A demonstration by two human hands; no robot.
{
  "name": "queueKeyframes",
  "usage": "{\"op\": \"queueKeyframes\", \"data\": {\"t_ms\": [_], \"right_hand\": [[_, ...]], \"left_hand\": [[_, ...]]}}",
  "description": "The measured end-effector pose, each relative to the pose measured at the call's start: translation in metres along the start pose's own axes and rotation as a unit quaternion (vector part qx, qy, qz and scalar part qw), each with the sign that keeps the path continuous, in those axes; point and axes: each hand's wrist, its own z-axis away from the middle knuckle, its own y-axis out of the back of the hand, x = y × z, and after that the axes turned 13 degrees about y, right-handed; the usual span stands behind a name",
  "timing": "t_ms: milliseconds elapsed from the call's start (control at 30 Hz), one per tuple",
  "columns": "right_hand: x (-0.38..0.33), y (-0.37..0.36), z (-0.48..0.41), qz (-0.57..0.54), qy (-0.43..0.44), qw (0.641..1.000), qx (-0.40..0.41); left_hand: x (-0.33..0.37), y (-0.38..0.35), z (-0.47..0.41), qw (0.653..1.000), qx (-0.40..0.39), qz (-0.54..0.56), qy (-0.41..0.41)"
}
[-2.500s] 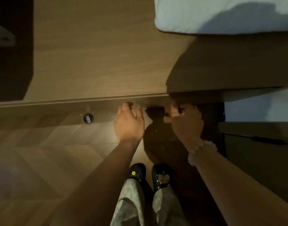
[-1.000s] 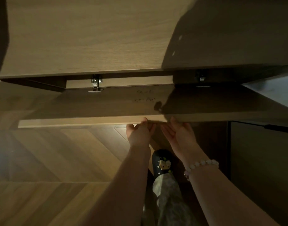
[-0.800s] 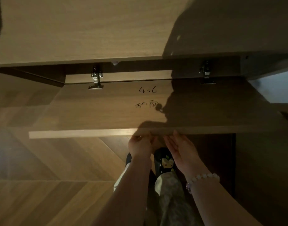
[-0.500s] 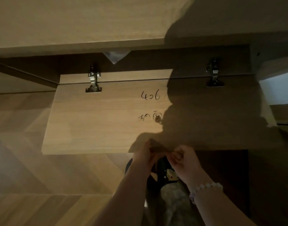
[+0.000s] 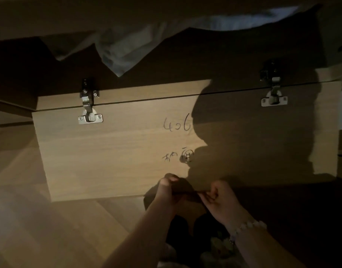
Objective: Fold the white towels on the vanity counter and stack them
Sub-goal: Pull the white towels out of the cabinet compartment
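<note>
Left hand (image 5: 169,188) and right hand (image 5: 218,198), lower centre, each curl their fingers round the near edge of the hinged wooden panel (image 5: 108,151). White cloth (image 5: 127,47) lies at upper centre.

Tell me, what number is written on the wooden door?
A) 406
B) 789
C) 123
A: the number handwritten in dark ink on the door reads 406.
</note>
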Motion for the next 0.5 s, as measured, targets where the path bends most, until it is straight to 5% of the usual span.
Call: {"op": "queueKeyframes", "data": {"t_ms": [200,300,367,433,500], "right_hand": [[-0.009,-0.004,-0.007,0.162,0.009,0.986,-0.048],[-0.014,-0.001,-0.007,0.211,-0.057,0.975,-0.045],[-0.029,-0.001,-0.007,0.402,-0.089,0.906,-0.095],[-0.051,-0.009,0.001,0.570,-0.103,0.801,-0.152],[-0.075,-0.030,0.010,0.645,-0.032,0.741,-0.185]], "left_hand": [[0.014,-0.003,-0.021,0.993,0.023,-0.115,-0.005],[0.013,0.009,-0.022,0.993,-0.019,-0.116,0.029],[0.018,0.016,-0.019,0.973,-0.029,-0.225,0.033],[0.030,0.020,-0.010,0.927,-0.022,-0.376,-0.004],[0.047,0.020,0.010,0.878,-0.012,-0.476,-0.051]]}}
